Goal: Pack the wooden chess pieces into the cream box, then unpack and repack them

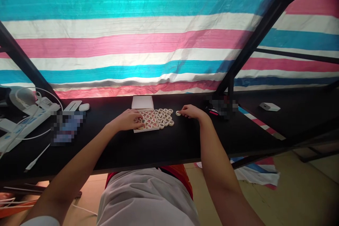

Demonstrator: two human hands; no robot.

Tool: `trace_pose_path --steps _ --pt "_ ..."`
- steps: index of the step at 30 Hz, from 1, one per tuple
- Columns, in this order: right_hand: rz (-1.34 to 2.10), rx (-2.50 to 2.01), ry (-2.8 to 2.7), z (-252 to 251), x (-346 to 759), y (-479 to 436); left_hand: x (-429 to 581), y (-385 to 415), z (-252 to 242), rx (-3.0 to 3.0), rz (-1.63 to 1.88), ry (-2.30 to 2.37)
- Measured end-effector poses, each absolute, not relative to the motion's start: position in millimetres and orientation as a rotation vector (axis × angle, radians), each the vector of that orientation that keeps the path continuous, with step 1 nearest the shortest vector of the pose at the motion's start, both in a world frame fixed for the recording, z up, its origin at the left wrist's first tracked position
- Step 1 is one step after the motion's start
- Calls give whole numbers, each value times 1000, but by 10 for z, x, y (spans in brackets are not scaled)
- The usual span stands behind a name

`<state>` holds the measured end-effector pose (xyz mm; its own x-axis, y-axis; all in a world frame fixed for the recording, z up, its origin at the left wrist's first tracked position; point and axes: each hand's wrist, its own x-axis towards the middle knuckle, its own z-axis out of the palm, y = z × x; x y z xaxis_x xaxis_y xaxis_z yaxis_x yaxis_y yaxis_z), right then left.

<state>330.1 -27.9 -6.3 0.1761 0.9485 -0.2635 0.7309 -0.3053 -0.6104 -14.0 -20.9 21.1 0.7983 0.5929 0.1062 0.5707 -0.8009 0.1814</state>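
A white box (146, 130) on the black desk holds rows of round xiangqi pieces with red characters, its lid (142, 102) raised at the back. My left hand (129, 119) reaches over the box's left side, fingertips closed around a black-marked xiangqi piece (143, 121) among the red ones. Several black-marked pieces (166, 117) lie in rows just right of the box. Further right, my right hand (191, 111) pinches a single xiangqi piece (178, 113) between thumb and fingers, at the desk surface, apart from the rows.
Power strips and cables (26, 123) crowd the desk's left end, near a blurred item (67, 127) and a small white case (84, 107). Dark blurred items (219, 107) sit to the right beside a black frame post (230, 84). Striped sheeting (132, 46) hangs behind the desk.
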Motion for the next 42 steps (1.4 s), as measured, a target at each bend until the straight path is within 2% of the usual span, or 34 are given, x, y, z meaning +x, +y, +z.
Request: trace_pose_path --steps 19,35,38,42 --pt "840 -1982 -1876 -159 3221 -200 -93 -180 135 2757 357 928" --pt "902 -1901 -1854 -95 3118 -255 -80 -222 125 2724 413 901" --pt "796 -1887 -1853 -56 3118 -275 -69 -235 126 2703 422 875" --pt "456 -1777 -1843 34 3024 -317 -52 -250 134 2631 479 844"
